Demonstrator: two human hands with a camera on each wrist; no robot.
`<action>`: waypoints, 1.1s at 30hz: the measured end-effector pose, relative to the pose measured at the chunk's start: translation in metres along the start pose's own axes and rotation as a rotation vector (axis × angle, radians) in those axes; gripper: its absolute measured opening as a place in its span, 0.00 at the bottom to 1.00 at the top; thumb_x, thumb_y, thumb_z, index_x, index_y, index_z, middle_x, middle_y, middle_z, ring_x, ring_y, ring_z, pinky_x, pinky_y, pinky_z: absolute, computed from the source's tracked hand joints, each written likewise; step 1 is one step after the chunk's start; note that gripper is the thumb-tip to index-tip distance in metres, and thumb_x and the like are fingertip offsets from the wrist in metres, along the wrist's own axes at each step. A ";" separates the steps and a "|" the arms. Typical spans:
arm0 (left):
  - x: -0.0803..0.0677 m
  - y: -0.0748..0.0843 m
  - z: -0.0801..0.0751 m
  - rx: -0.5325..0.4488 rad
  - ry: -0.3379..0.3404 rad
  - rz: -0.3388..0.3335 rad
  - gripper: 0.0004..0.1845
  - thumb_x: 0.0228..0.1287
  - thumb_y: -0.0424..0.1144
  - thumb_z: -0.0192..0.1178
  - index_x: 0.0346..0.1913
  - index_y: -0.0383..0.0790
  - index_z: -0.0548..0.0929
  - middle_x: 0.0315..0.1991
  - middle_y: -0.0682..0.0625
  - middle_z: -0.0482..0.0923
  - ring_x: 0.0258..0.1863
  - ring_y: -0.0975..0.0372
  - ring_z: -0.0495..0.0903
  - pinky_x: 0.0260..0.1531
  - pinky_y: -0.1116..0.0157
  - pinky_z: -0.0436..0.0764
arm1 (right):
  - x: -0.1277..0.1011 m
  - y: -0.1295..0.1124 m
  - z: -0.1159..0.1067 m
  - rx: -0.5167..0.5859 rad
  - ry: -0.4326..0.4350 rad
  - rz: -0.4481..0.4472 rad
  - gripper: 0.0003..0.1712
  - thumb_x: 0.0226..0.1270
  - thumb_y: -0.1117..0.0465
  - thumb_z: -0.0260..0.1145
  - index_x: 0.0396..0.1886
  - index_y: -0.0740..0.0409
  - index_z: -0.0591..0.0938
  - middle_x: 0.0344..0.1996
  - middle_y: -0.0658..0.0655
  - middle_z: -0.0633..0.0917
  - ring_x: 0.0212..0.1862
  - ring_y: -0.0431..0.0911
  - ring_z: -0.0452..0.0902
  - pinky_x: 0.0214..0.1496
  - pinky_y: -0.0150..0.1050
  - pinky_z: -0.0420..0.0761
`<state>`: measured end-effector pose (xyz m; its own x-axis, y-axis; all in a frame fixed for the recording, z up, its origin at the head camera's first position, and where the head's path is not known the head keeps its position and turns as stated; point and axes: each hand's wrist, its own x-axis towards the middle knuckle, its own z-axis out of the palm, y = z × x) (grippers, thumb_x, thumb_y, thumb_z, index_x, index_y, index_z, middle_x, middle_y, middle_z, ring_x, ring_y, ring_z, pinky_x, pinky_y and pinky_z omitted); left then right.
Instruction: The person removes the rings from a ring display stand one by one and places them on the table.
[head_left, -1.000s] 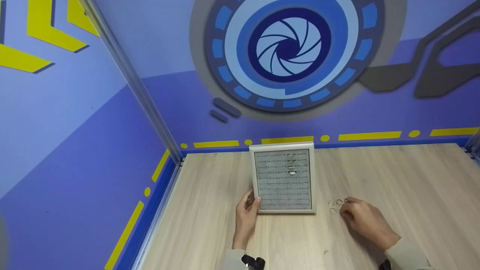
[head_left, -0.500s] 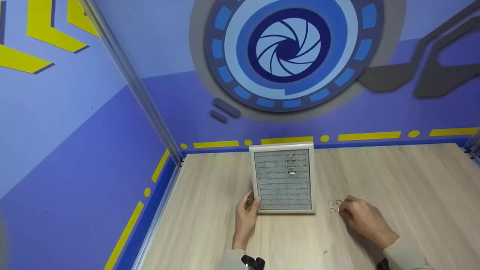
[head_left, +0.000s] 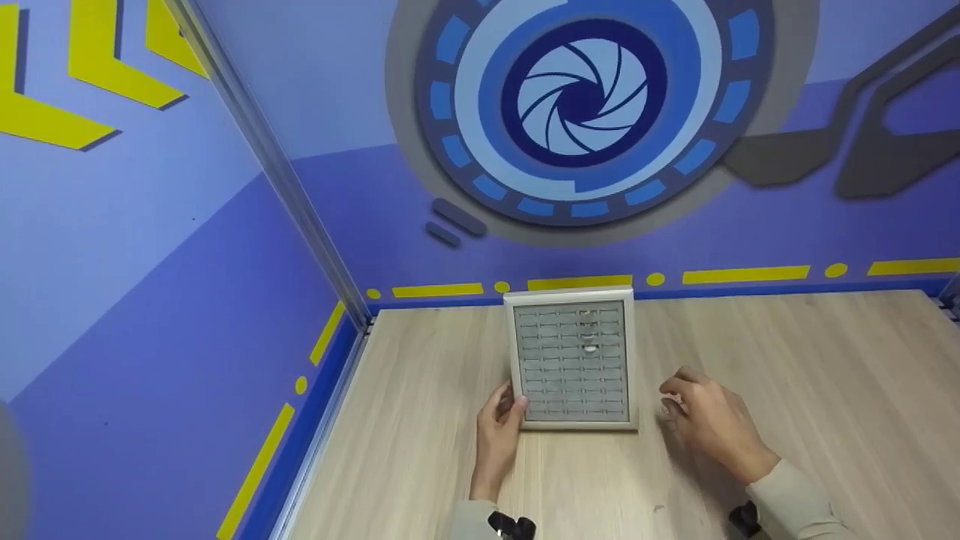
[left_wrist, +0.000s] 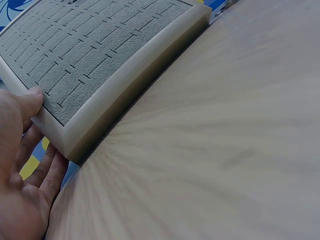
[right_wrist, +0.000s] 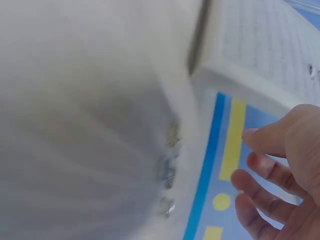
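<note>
A pale-framed ring display tray (head_left: pixel 512 352) with grey slotted foam lies flat on the wooden table (head_left: pixel 810 352). A few rings (head_left: pixel 589 335) sit in its upper slots. My left hand (head_left: pixel 508 401) holds the tray's near left corner, thumb on the foam (left_wrist: pixel 115 65) and fingers (left_wrist: pixel 42 172) under the frame. My right hand (head_left: pixel 675 397) hovers just right of the tray, fingers curled; I cannot tell whether it pinches anything. In the right wrist view, small loose rings (right_wrist: pixel 169 172) lie blurred on the table near the fingers (right_wrist: pixel 257 162), with the tray (right_wrist: pixel 260 45) beyond.
Blue and purple walls with yellow stripes close the table at the back and left, with a metal post (head_left: pixel 300 202) in the corner. Bare wood (head_left: pixel 825 420) stretches right of my right hand and in front of the tray.
My right hand has lifted off the loose rings and moved up and left toward the tray, now covering them in the head view. The left hand and tray stay put.
</note>
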<state>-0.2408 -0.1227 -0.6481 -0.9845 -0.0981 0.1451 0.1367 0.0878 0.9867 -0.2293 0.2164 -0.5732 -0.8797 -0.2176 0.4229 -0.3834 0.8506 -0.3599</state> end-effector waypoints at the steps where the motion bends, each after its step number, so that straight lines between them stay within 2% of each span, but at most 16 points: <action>1: 0.000 0.000 0.001 -0.002 -0.002 -0.002 0.30 0.79 0.44 0.64 0.77 0.35 0.73 0.65 0.42 0.82 0.67 0.52 0.81 0.68 0.64 0.79 | 0.002 -0.003 0.000 0.007 0.011 -0.003 0.07 0.62 0.70 0.77 0.39 0.58 0.91 0.36 0.51 0.86 0.31 0.41 0.80 0.30 0.42 0.82; 6: 0.000 -0.001 0.003 -0.004 -0.003 -0.007 0.32 0.79 0.46 0.64 0.77 0.35 0.72 0.66 0.41 0.81 0.67 0.51 0.80 0.70 0.60 0.79 | 0.014 -0.018 0.004 0.041 0.103 -0.053 0.09 0.62 0.71 0.78 0.40 0.58 0.91 0.37 0.53 0.88 0.32 0.43 0.83 0.31 0.42 0.85; 13: -0.001 -0.001 0.002 0.019 -0.010 -0.004 0.31 0.80 0.47 0.63 0.77 0.35 0.72 0.66 0.41 0.81 0.67 0.51 0.80 0.68 0.60 0.80 | 0.035 -0.037 0.016 0.148 0.235 -0.217 0.14 0.56 0.79 0.79 0.39 0.61 0.90 0.38 0.54 0.87 0.37 0.44 0.86 0.37 0.42 0.89; 17: -0.003 -0.001 0.001 0.029 -0.013 0.000 0.30 0.81 0.45 0.62 0.77 0.35 0.72 0.65 0.41 0.81 0.66 0.51 0.81 0.67 0.61 0.80 | 0.045 -0.046 0.020 0.195 0.256 -0.275 0.17 0.55 0.82 0.78 0.41 0.63 0.89 0.39 0.56 0.86 0.37 0.45 0.85 0.37 0.40 0.89; 24: -0.003 -0.002 -0.001 0.032 -0.006 0.017 0.29 0.80 0.44 0.63 0.75 0.31 0.73 0.64 0.39 0.82 0.65 0.49 0.81 0.67 0.58 0.81 | 0.062 -0.059 0.023 0.146 0.295 -0.305 0.16 0.56 0.81 0.78 0.41 0.63 0.87 0.37 0.56 0.84 0.36 0.47 0.85 0.35 0.40 0.89; 33: -0.002 -0.001 -0.002 -0.002 -0.018 0.016 0.29 0.80 0.44 0.63 0.76 0.35 0.73 0.65 0.40 0.81 0.66 0.50 0.81 0.66 0.62 0.81 | 0.079 -0.072 0.030 0.137 0.320 -0.333 0.12 0.58 0.78 0.79 0.39 0.65 0.89 0.37 0.58 0.84 0.36 0.49 0.85 0.36 0.42 0.89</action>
<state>-0.2390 -0.1245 -0.6490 -0.9840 -0.0792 0.1593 0.1524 0.0868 0.9845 -0.2795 0.1237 -0.5393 -0.5798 -0.2910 0.7610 -0.6822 0.6842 -0.2581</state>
